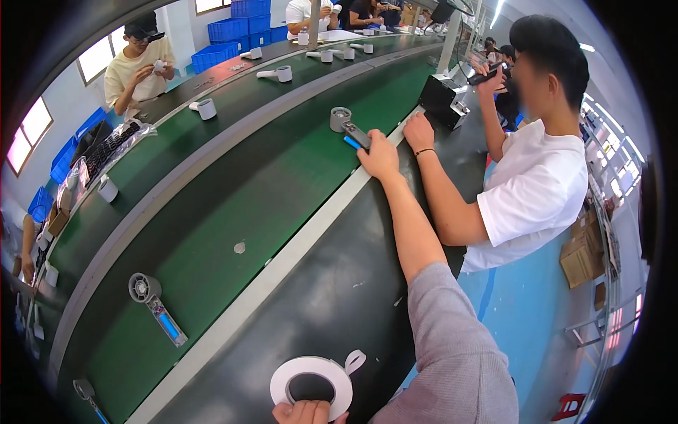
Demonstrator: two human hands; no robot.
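Note:
Stretched out ahead, my right hand (381,157) is closed on the handle of a grey handheld fan (340,119) over the green conveyor belt (282,184). The fan's casing is open along the handle, showing a blue battery. At the lower edge, my left hand (305,411) grips a roll of white tape (282,374); a loop of loose tape end sticks up from its far right side. Another open fan (146,288) with a blue battery lies on the belt at left. Part of one more fan (85,389) shows at the lower left.
A co-worker (530,191) in white stands at right, one fist at the belt's edge, the other hand holding a dark device. Beyond them sits a black box (443,99). White fans (284,73) stand along the far belt. More people and blue crates (215,56) are behind.

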